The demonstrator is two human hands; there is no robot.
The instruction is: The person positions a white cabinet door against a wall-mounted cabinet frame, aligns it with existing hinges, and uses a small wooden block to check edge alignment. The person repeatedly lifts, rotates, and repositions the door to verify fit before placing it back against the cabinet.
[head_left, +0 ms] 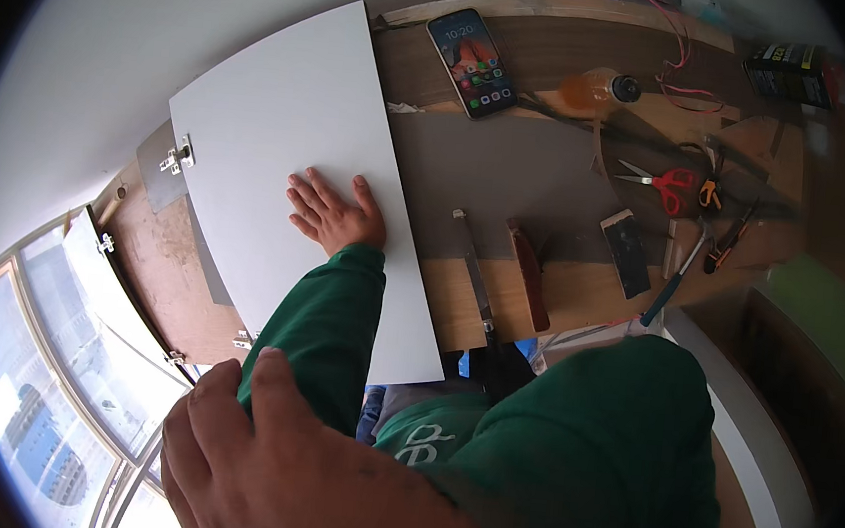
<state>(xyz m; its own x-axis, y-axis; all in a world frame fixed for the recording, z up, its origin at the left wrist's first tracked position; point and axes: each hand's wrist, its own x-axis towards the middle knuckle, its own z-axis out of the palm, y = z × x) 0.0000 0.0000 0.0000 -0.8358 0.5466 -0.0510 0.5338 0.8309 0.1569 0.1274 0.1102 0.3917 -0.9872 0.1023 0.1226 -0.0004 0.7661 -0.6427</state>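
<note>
My left hand [337, 213] lies flat, palm down with fingers spread, on a large white board [307, 86]. A metal hinge [179, 154] is fixed at the board's left edge. My right hand [308, 454] is large in the lower foreground, raised close to the camera above my left forearm. Its fingers are loosely bent and apart, with no object visible in them, though their undersides are hidden.
On the brown bench [490, 160] are a phone [470, 61], an orange-liquid bottle [598, 91], red scissors [672, 189], a hammer [669, 283], several other hand tools, wires and a dark box [785, 72]. A hinged brown panel [154, 273] and window [38, 353] are on the left.
</note>
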